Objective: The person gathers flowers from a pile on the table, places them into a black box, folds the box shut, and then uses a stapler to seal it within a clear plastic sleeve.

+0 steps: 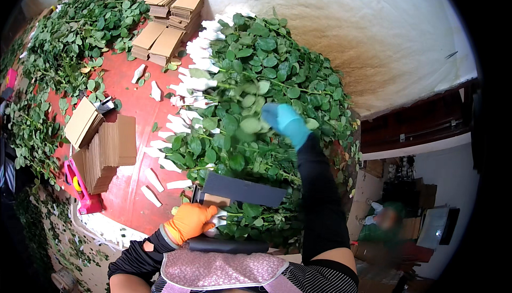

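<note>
My left hand [186, 222], in an orange glove, is closed at the near edge of the table, its fingertips around a white-sleeved flower head [218, 218] whose leafy stem runs to the right. Beside it lies a long dark flap [245, 189] with a piece of brown cardboard [216, 201] under its left end. My right hand [288, 124], in a blue glove, reaches over the heap of leafy stems [272, 58]. Blur hides its fingers, and the leaves just left of it are smeared too. Several white-sleeved heads [200, 53] line the heap's left side.
Brown cardboard stacks [184, 5] stand at the back of the red table [136, 157], another stack [106, 151] at left. A pink tool [89, 202] is beside that one. Loose white sleeves [151, 196] lie between. More leafy stems [74, 37] cover the far left. A wall [373, 37] rises behind.
</note>
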Available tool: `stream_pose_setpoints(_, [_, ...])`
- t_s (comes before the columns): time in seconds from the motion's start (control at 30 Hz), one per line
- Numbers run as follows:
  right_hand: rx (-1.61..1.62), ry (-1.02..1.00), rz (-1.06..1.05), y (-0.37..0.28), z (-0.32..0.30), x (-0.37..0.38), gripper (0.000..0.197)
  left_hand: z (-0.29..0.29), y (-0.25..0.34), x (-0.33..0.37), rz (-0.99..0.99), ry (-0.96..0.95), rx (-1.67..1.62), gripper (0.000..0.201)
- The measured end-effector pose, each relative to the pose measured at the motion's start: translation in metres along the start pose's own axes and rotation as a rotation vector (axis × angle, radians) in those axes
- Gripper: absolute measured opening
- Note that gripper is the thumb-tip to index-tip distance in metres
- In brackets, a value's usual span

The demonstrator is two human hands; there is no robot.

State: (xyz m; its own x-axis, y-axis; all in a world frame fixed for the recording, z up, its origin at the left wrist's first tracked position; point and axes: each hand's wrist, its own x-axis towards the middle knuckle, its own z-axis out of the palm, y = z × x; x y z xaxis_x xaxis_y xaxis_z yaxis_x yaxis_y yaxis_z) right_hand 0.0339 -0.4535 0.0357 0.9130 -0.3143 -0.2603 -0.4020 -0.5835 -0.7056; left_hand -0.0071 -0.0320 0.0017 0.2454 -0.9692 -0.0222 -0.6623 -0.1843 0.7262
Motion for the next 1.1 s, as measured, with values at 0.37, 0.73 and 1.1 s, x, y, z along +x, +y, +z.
stream_pose_setpoints(0.37, [-0.234, -0.345, -0.072, -0.068, -0.065, -0.05, 0.031, 0.006, -0.005, -0.003, 0.006, 0.003, -0.016, 0.039])
stream_pose_setpoints(0.73, [-0.333, 0.011, -0.438, -0.053, -0.033, -0.191, 0.025, -0.001, 0.003, -0.009, 0.02, 0.05, -0.026, 0.068])
stream_pose_setpoints(1.1, [0.008, 0.08, 0.18, 0.026, 0.01, -0.302, 0.02, 0.01, -0.006, -0.018, -0.062, -0.013, -0.064, 0.047])
